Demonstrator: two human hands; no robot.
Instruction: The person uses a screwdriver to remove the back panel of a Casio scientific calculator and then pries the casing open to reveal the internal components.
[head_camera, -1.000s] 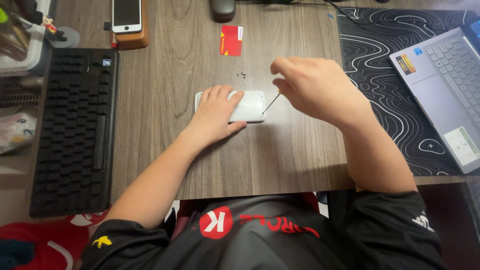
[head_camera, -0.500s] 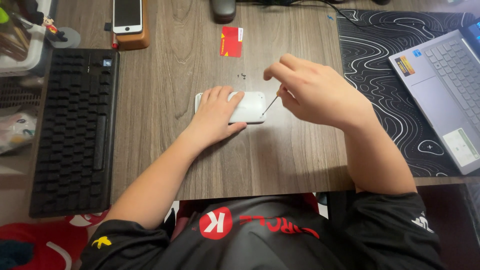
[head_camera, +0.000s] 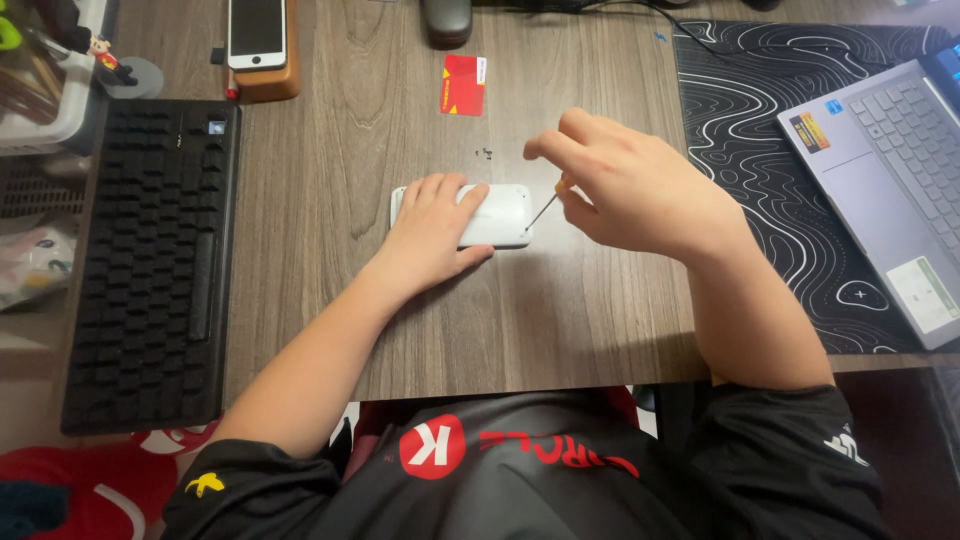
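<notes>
1. White flat device (head_camera: 495, 215) lying on the wooden desk (head_camera: 330, 200), mid-desk, between black keyboard (head_camera: 150, 260) at left and patterned black mat (head_camera: 770, 150) at right.
2. Left hand (head_camera: 432, 232) spread flat, palm down, fingers resting on the device's left part, pinning it; nothing gripped.
3. Right hand (head_camera: 640, 190) closed, fingertips pinching a thin screwdriver (head_camera: 545, 208); tip touching the device's near right corner.
4. Tiny dark screws (head_camera: 487, 153) just beyond the device.
5. Red card (head_camera: 463, 84) farther back; phone (head_camera: 256, 32) far left; silver laptop (head_camera: 890, 180) at right edge.
</notes>
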